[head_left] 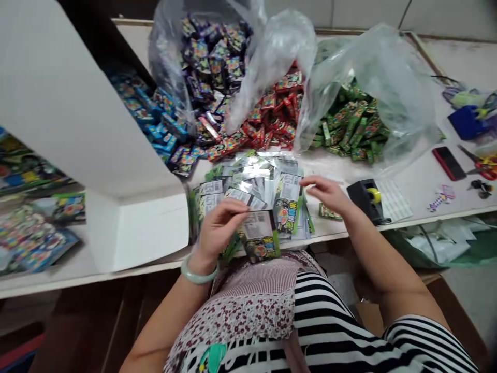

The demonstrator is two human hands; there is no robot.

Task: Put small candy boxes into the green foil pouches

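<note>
My left hand (pixel 222 225) is closed, its thumb and fingers pinching the top corner of a flat printed candy pouch (pixel 259 237) at the table's front edge. A pale green bangle circles that wrist. My right hand (pixel 326 195) is open, fingers stretched toward the edge of another printed pouch (pixel 288 199); whether they touch it I cannot tell. Beneath and behind both hands lies a loose, overlapping pile of silvery and green pouches (pixel 254 173). One small green wrapped candy (pixel 329 211) sits below my right hand.
Behind the pile are heaps of purple (pixel 217 62), red (pixel 272 116), green (pixel 355 122) and blue (pixel 155 116) wrapped candies, several in clear bags. A white carton (pixel 155 223) stands left, with filled pouches beyond. At right are a tape dispenser (pixel 367 199), phone (pixel 449 163) and scissors (pixel 485 167).
</note>
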